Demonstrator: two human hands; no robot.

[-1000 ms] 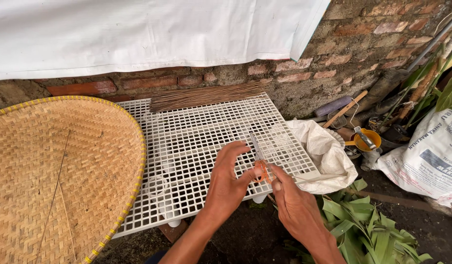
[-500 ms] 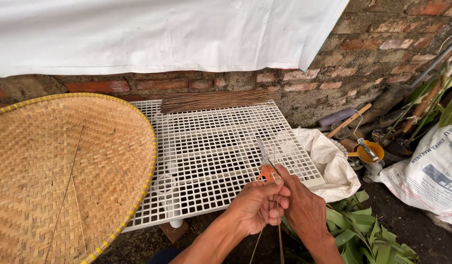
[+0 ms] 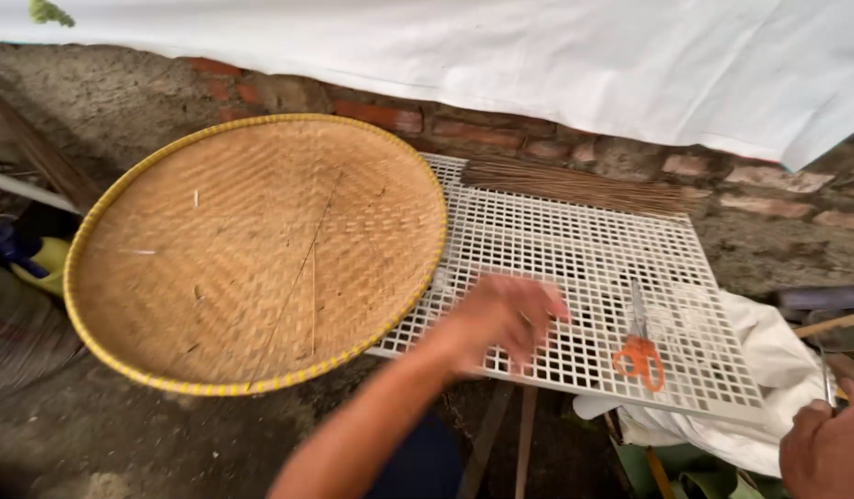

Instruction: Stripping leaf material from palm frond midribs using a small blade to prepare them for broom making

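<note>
My left hand (image 3: 503, 319) is blurred with motion and hovers over the front edge of the white plastic grid (image 3: 575, 249), fingers loosely apart, with nothing visible in it. Scissors with orange handles (image 3: 640, 349) lie flat on the grid to the right of that hand, untouched. At the bottom right corner, my right hand (image 3: 826, 453) is curled, off the grid and partly cut off by the frame. A large round woven bamboo tray (image 3: 251, 249) with a yellow rim overlaps the grid's left end.
A bundle of thin brown sticks (image 3: 575, 183) lies along the grid's far edge by the brick wall (image 3: 769, 208). A white cloth (image 3: 538, 55) hangs above. A white sack (image 3: 783, 356) sits under the grid's right end. Yellow and blue items (image 3: 20, 254) lie at far left.
The scissors left my hands and now lie on the grid. My hands have parted: the left reached left, the right dropped to the lower right. The view swung left.
</note>
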